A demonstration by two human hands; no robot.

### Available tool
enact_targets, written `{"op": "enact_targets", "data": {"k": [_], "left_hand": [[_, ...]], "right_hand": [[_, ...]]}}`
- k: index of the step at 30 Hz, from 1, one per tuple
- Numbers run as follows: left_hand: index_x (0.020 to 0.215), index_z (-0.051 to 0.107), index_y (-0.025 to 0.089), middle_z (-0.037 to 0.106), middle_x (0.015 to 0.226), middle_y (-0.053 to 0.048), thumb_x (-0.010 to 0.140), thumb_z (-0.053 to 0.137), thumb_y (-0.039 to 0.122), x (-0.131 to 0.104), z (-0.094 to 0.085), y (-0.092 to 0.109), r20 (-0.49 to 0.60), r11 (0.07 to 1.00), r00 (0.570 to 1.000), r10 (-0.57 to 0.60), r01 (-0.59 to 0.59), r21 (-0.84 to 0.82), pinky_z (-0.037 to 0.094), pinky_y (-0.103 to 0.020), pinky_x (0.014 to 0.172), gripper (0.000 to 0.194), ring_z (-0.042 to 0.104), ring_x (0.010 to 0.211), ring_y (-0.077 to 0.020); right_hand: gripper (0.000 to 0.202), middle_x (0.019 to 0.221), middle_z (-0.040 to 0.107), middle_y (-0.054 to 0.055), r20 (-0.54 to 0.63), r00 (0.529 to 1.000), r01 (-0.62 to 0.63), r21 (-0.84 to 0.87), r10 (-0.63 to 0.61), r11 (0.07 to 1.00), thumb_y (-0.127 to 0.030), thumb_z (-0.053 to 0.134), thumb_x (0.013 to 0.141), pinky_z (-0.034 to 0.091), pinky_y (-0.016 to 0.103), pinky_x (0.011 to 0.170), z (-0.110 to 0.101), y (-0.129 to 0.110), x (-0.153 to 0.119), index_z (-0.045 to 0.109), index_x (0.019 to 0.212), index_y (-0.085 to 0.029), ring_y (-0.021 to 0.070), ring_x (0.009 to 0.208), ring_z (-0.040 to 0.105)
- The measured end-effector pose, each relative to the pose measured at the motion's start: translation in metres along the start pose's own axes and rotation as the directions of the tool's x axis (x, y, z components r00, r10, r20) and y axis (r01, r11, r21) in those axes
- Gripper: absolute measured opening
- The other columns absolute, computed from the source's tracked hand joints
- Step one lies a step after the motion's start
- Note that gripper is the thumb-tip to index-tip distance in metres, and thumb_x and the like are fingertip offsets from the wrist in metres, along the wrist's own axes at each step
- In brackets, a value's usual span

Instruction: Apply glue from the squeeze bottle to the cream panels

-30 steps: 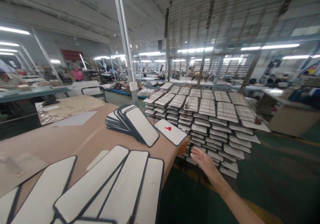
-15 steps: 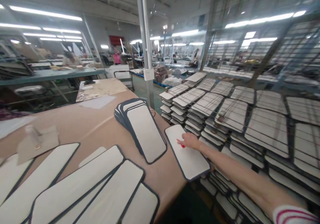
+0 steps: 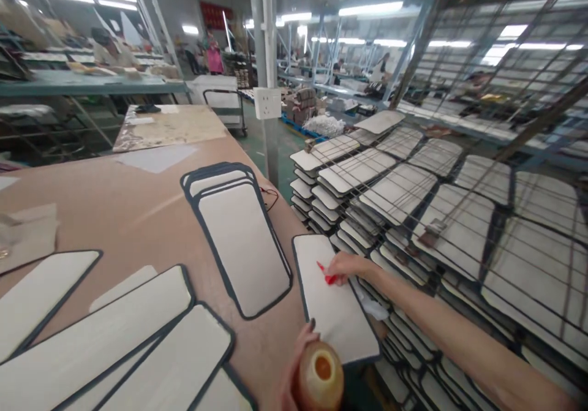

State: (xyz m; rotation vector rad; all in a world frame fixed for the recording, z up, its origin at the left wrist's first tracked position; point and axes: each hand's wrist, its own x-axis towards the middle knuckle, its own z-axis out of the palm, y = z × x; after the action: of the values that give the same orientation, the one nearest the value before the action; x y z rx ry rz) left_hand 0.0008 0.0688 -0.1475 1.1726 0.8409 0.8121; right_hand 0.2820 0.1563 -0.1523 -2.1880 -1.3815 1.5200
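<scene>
A pale rectangular panel with a dark edge point(image 3: 337, 313) lies at the table's right edge. My right hand point(image 3: 344, 268) is closed on a small red object point(image 3: 329, 279) over this panel. At the bottom centre my left hand point(image 3: 298, 362) is wrapped round a rounded, yellowish-brown container with an orange opening point(image 3: 320, 375), beside the panel's lower left side. Left of the panel is a stack of similar panels point(image 3: 243, 245), its layers slightly fanned. More panels point(image 3: 114, 337) overlap at the lower left.
The brown table point(image 3: 151, 215) carries paper pieces at its left. On the right stands a wire rack point(image 3: 399, 184) stacked with panels, its mesh raised. A metal post with a socket box point(image 3: 267, 103) rises behind the table. Other people are in the background.
My left hand has come into view with the container. My right hand stays over the panel, its fingers now closer round the red object. The camera view has tilted down.
</scene>
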Motion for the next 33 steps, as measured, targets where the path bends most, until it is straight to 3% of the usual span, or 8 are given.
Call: {"op": "enact_targets", "data": {"k": [2, 4, 9, 13, 16, 20, 25, 33], "left_hand": [[0.116, 0.060, 0.020, 0.047, 0.135, -0.016, 0.042, 0.080, 0.056, 0.023, 0.007, -0.014, 0.260, 0.997, 0.966, 0.006, 0.013, -0.071, 0.029, -0.046, 0.107, 0.084, 0.035, 0.129, -0.0373], [0.120, 0.057, 0.020, 0.040, 0.141, -0.016, 0.043, 0.081, 0.052, 0.041, 0.012, -0.029, 0.396, 0.998, 0.918, -0.010, 0.036, -0.057, 0.023, -0.047, 0.109, 0.086, 0.025, 0.134, -0.0364], [0.117, 0.059, 0.020, 0.041, 0.140, -0.015, 0.037, 0.084, 0.044, 0.060, 0.015, -0.061, 0.326, 0.992, 0.938, -0.116, 0.123, -0.002, 0.017, -0.049, 0.110, 0.087, 0.015, 0.136, -0.0372], [0.115, 0.060, 0.019, 0.047, 0.135, -0.013, 0.034, 0.085, 0.036, 0.059, 0.020, -0.073, 0.268, 0.986, 0.952, -0.149, 0.164, -0.034, 0.015, -0.047, 0.111, 0.087, 0.017, 0.136, -0.0364], [0.119, 0.055, 0.019, 0.045, 0.137, -0.014, 0.036, 0.085, 0.035, 0.053, 0.028, -0.065, 0.177, 0.973, 0.974, -0.141, 0.169, -0.158, 0.029, -0.046, 0.107, 0.090, 0.036, 0.129, -0.0360], [0.120, 0.052, 0.018, 0.059, 0.121, -0.013, 0.039, 0.085, 0.033, 0.045, 0.038, -0.039, 0.095, 0.944, 0.981, -0.170, 0.189, -0.270, 0.048, -0.040, 0.091, 0.089, 0.055, 0.111, -0.0340], [0.116, 0.056, 0.020, 0.060, 0.121, -0.010, 0.039, 0.085, 0.030, 0.041, 0.047, -0.002, -0.040, 0.968, 0.996, -0.079, 0.067, -0.242, 0.044, -0.039, 0.096, 0.083, 0.052, 0.115, -0.0332], [0.118, 0.055, 0.021, 0.059, 0.122, -0.010, 0.042, 0.083, 0.023, 0.040, 0.062, 0.028, -0.034, 0.947, 0.999, 0.036, -0.045, -0.317, 0.048, -0.036, 0.089, 0.081, 0.054, 0.112, -0.0311]], "right_hand": [[0.024, 0.088, 0.062, 0.003, 0.056, 0.998, -0.009, 0.102, 0.003, 0.995, -0.035, 0.051, 0.089, 0.052, 0.031, 0.065, -0.002, 0.006, 0.000, 0.058, 0.096, -0.013, 0.0131, 0.072, 0.060], [0.023, 0.086, 0.062, 0.002, 0.075, 0.997, 0.002, 0.203, -0.017, 0.979, -0.034, 0.051, 0.089, 0.052, 0.030, 0.064, -0.002, 0.013, 0.001, 0.059, 0.094, -0.013, 0.0125, 0.070, 0.060], [0.019, 0.083, 0.062, 0.001, 0.082, 0.986, 0.095, 0.455, -0.148, 0.885, -0.031, 0.055, 0.088, 0.052, 0.030, 0.065, -0.008, 0.020, -0.003, 0.060, 0.089, -0.013, 0.0123, 0.069, 0.060], [0.027, 0.085, 0.063, 0.003, -0.121, 0.952, 0.290, 0.648, -0.281, 0.704, -0.039, 0.052, 0.088, 0.051, 0.033, 0.068, -0.028, 0.007, -0.023, 0.059, 0.090, -0.013, 0.0140, 0.074, 0.061], [0.035, 0.087, 0.065, 0.003, -0.311, 0.887, 0.455, 0.706, -0.340, 0.542, -0.050, 0.058, 0.081, 0.049, 0.029, 0.069, -0.033, -0.010, -0.052, 0.061, 0.092, -0.017, 0.0140, 0.077, 0.062], [0.035, 0.087, 0.068, 0.001, -0.459, 0.803, 0.593, 0.682, -0.381, 0.427, -0.054, 0.063, 0.074, 0.047, 0.027, 0.075, -0.008, -0.028, -0.093, 0.065, 0.092, -0.024, 0.0141, 0.083, 0.062], [0.025, 0.087, 0.071, 0.004, -0.457, 0.752, 0.658, 0.566, -0.476, 0.497, -0.040, 0.069, 0.074, 0.048, 0.028, 0.078, 0.026, -0.043, -0.125, 0.070, 0.089, -0.021, 0.0169, 0.082, 0.064], [0.028, 0.095, 0.072, 0.007, -0.484, 0.663, 0.744, 0.338, -0.571, 0.577, -0.041, 0.066, 0.074, 0.050, 0.037, 0.086, 0.032, -0.047, -0.137, 0.072, 0.093, -0.020, 0.0247, 0.093, 0.065]]}}
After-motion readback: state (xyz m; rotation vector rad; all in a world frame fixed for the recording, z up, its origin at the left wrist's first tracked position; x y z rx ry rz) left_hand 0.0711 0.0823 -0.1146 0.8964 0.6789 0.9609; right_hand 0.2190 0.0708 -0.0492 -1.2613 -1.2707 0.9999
